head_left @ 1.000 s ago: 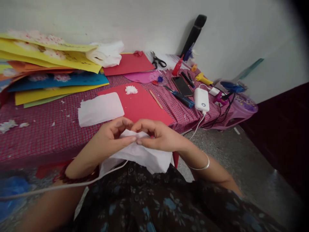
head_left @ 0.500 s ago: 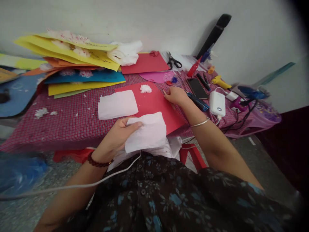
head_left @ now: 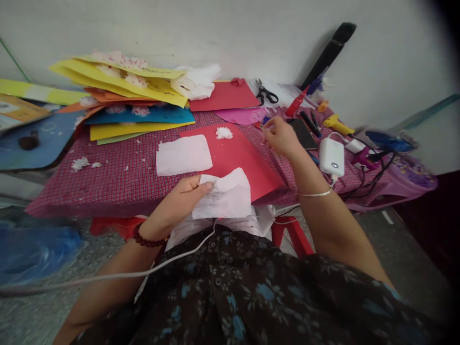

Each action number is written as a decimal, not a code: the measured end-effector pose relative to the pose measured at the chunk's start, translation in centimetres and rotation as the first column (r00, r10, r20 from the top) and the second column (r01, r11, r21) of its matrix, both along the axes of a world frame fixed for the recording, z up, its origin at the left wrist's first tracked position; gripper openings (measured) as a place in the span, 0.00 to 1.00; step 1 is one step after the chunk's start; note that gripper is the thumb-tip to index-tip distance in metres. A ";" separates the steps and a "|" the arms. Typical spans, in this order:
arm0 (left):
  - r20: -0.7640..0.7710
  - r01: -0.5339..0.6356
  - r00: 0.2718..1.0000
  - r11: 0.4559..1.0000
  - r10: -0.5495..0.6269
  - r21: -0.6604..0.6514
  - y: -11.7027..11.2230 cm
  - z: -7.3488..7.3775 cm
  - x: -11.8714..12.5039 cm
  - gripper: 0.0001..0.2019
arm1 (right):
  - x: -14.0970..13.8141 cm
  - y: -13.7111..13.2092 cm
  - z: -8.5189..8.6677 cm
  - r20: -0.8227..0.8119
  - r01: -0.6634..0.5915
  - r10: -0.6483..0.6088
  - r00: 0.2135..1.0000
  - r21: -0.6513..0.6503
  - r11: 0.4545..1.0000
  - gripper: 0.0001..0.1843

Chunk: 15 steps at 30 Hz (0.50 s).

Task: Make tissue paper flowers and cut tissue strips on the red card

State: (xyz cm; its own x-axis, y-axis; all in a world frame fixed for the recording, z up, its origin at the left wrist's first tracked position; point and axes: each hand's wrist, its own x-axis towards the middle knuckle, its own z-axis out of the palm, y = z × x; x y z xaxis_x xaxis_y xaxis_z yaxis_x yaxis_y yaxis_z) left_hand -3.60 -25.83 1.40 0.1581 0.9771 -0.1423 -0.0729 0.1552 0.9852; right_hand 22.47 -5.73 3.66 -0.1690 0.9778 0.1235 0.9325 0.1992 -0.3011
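My left hand (head_left: 183, 199) pinches a white tissue sheet (head_left: 230, 194) between thumb and fingers, holding it above my lap at the table's front edge. My right hand (head_left: 280, 136) is raised over the right part of the table, its fingers pinched together. Whatever is between those fingertips is too small to make out. Just beyond them are small blue and red pieces (head_left: 265, 120) beside a pink sheet (head_left: 237, 116). Another white tissue sheet (head_left: 184, 155) lies partly on a red card (head_left: 244, 160). A clump of white paper bits (head_left: 224, 133) rests on that card.
Yellow folded cards (head_left: 122, 79) and other coloured cards are stacked at the back left. Black-handled scissors (head_left: 266, 93), a red glue bottle (head_left: 297, 103), a phone (head_left: 304, 134), a white power bank (head_left: 331, 157) and a yellow glue gun (head_left: 338, 123) lie to the right, with cables.
My right hand has lifted from the red card's edge and moved right and slightly back toward the small coloured pieces. The tissue in my left hand has creased a little. The view has shifted slightly.
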 end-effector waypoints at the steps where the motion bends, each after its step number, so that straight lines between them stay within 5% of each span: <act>1: 0.026 -0.036 0.999 0.999 0.036 -0.004 0.0 0.2 0.0 0.09 | 0.5 -0.8 0.2 -0.168 -0.002 0.004 0.986 0.013 1.000 0.21; 3: 0.066 -0.150 0.986 0.989 0.150 -0.012 0.0 0.6 0.2 0.05 | 1.1 -3.0 0.2 -0.498 -0.015 0.021 0.867 0.015 1.000 0.18; 5: 0.088 -0.243 0.966 0.970 0.244 -0.016 0.0 1.0 0.3 0.04 | 1.1 -5.8 -0.4 -0.743 -0.060 0.015 0.669 -0.034 0.998 0.11; 7: 0.108 -0.301 0.948 0.954 0.299 0.002 0.0 1.1 0.4 0.05 | 0.4 -8.8 -1.4 -0.868 -0.188 -0.012 0.496 -0.121 0.975 0.09; 9: 0.112 -0.322 0.942 0.947 0.318 0.017 -0.3 1.1 0.3 0.05 | -0.9 -11.6 -2.5 -0.911 -0.321 -0.030 0.412 -0.176 0.931 0.19; 15: 0.056 -0.385 0.923 0.919 0.381 0.086 -1.5 1.5 -0.3 0.04 | -4.5 -16.3 -2.9 -0.958 -0.739 0.030 0.286 -0.201 0.643 0.41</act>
